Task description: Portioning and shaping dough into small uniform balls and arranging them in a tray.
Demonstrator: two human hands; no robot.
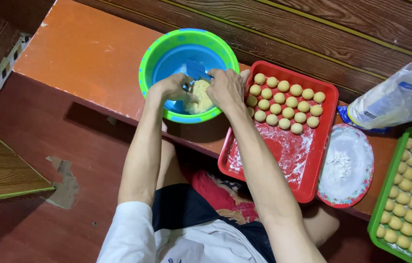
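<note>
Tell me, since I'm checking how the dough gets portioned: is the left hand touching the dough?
Touching. The head view shows the left hand with fingertips pressed on the dough inside the bowl.

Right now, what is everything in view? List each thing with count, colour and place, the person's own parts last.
Bowl: one, green rim, blue inside, on the orange ledge at upper centre.
Dough lump: one, pale yellow, inside the bowl.
Scraper: one, blue, in the bowl above the dough.
Red tray: one, floured, right of the bowl.
Dough balls: about twenty, pale yellow, in rows at the red tray's far end.
Plate of flour: one, white with a red patterned rim, right of the red tray.
Green tray: one, right edge, filled with rows of dough balls.
Flour bag: one, clear plastic, upper right.
Left hand: in the bowl, at the dough.
Right hand: on the dough.
</note>
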